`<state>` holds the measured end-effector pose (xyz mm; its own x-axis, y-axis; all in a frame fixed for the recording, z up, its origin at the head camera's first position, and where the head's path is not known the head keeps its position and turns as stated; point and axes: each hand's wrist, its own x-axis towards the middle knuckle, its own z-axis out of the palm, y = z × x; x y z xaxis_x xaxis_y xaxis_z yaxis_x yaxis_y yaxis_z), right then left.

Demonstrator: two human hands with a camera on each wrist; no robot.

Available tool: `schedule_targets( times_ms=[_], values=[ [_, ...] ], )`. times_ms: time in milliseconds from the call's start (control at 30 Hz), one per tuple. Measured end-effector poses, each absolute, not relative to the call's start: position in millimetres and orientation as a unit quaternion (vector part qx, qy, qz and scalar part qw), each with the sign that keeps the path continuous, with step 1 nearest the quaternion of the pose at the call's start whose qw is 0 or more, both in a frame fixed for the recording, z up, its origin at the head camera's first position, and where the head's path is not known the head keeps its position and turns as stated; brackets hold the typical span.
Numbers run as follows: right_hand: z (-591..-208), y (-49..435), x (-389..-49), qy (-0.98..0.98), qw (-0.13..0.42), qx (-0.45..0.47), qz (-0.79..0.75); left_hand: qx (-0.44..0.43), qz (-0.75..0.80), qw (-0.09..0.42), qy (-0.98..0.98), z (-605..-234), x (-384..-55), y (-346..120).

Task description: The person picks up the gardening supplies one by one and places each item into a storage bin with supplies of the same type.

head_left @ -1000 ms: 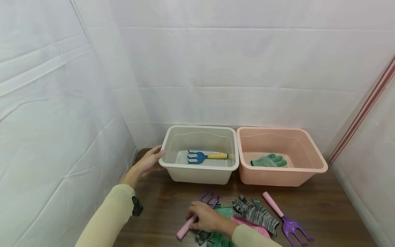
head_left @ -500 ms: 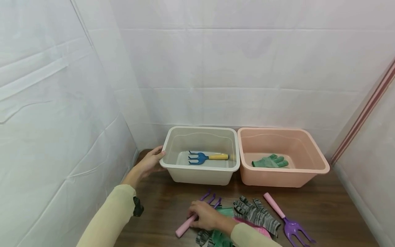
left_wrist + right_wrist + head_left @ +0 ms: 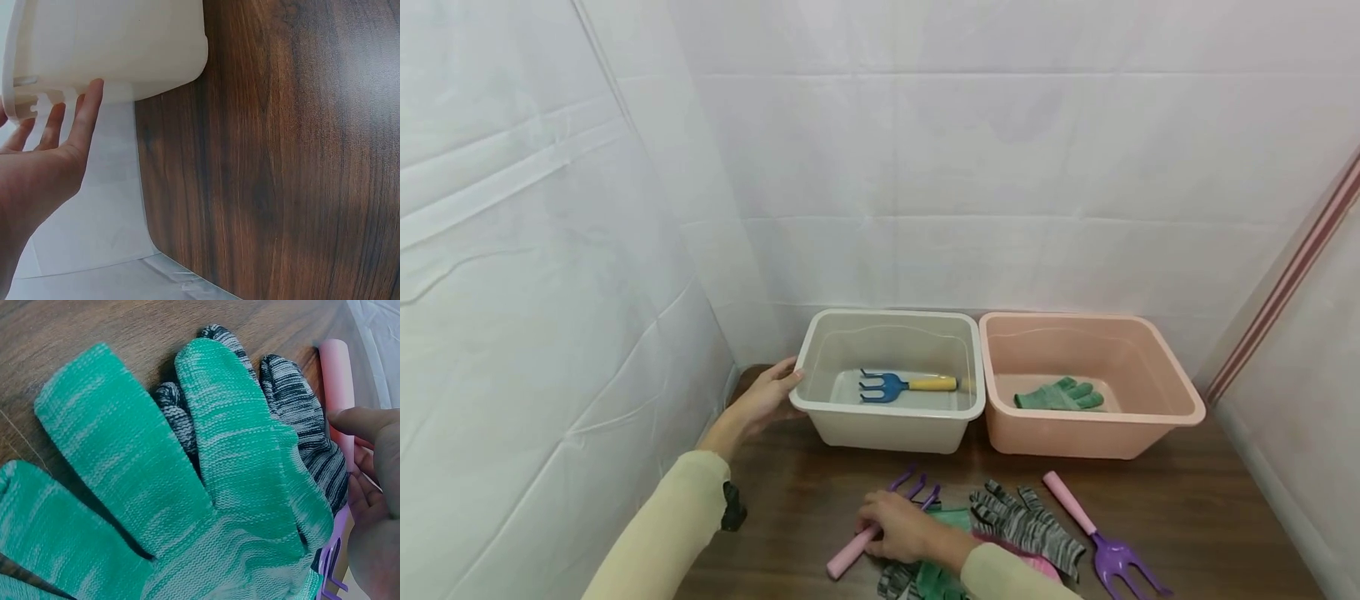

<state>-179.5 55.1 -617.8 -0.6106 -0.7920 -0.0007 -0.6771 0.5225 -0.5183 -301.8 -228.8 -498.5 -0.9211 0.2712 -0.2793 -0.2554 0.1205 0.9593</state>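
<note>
On the left, my left hand (image 3: 765, 395) holds the rim of the off-white plastic bin (image 3: 887, 412), thumb over the edge and fingers against the outer wall. A small blue garden fork (image 3: 889, 387) with a yellow handle lies inside that bin. My right hand (image 3: 897, 527) grips a purple garden fork by its pink handle (image 3: 850, 554), fingers and thumb around it in the right wrist view. Its purple tines (image 3: 914, 485) point toward the bin. Below and beside this hand lie a green glove (image 3: 240, 431) and a grey-black striped glove (image 3: 294, 394), partly hidden by the hand.
A pink bin (image 3: 1090, 433) stands right of the off-white one, with a green glove (image 3: 1060, 395) in it. Another striped glove (image 3: 1033, 529) lies over a pink glove (image 3: 1041, 567). A second purple fork (image 3: 1116, 557) rests at right on the brown table (image 3: 775, 508).
</note>
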Motion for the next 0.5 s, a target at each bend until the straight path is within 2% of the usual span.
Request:
schedule_targets(
  times_ms=[500],
  values=[
    [-612.7, 48.6, -174.6, 0.874, 0.093, -0.434, -0.199, 0.023, 0.659, 0.196, 0.726, -497.4, -300.0, -232.1]
  ],
)
